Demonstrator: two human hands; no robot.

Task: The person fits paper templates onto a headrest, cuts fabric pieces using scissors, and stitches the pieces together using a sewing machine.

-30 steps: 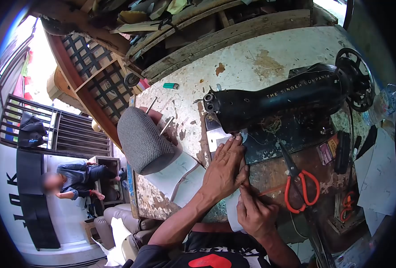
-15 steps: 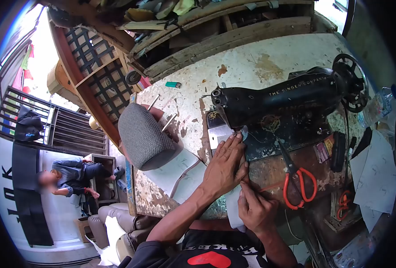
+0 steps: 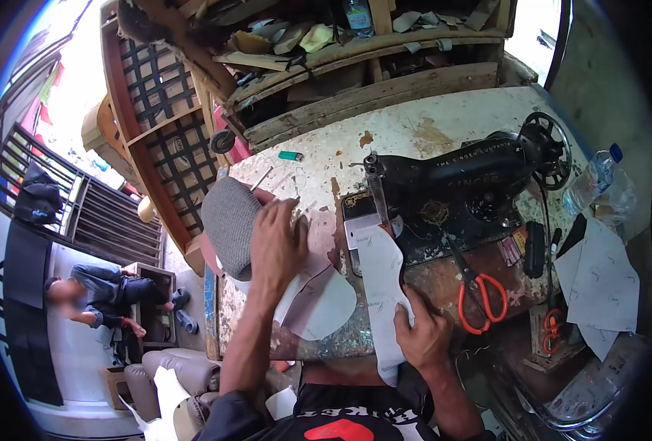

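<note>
The fingers of the left hand (image 3: 274, 246) were bent against the side of the grey cushion (image 3: 227, 220); whether they gripped it could not be told. The right hand (image 3: 425, 336) had thumb and index finger at the edge of the white strip (image 3: 384, 283), though a pinch could not be made out. The strip's far end lay at the needle end of the black sewing machine (image 3: 443, 170). On the worktop (image 3: 392, 125), orange-handled scissors (image 3: 470, 273) lay beside the machine.

sewing machine (image 3: 443, 173) on table (image 3: 480, 110), headrest (image 3: 227, 220) to its left, scissors (image 3: 471, 275) before it, bottle (image 3: 590, 181) to its right
</note>
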